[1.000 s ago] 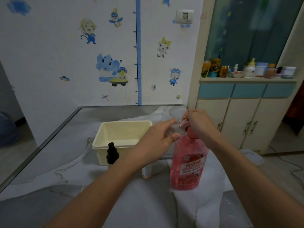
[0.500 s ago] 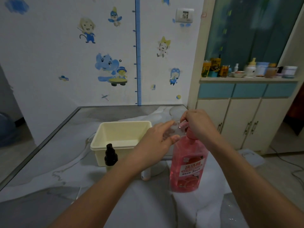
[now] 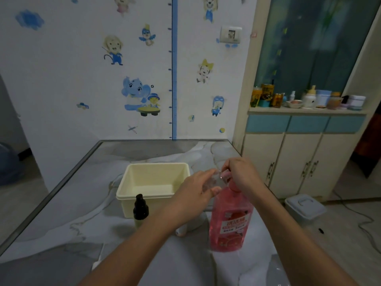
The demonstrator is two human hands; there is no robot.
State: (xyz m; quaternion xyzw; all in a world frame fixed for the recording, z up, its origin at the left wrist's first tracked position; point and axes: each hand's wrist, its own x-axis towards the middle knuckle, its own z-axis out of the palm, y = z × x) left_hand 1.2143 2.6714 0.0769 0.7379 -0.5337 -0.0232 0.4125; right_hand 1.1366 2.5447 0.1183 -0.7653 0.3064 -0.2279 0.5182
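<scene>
Standing against a sticker-covered white wall (image 3: 82, 79), the grey marbled counter (image 3: 82, 203) carries a cream plastic tub (image 3: 127, 205) and a pink pump bottle (image 3: 228, 223). The right hand (image 3: 241, 174) grips the bottle's pump head, and the left hand (image 3: 193, 195) pinches a small clear container (image 3: 214, 181) at the spout.

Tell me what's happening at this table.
A person seems to be pumping soap into a container. The right hand grips the pump head of the pink soap bottle, which stands upright on the table. The left hand holds a small clear container against the spout. A cream tub sits behind, with a dark-capped bottle before it.
</scene>
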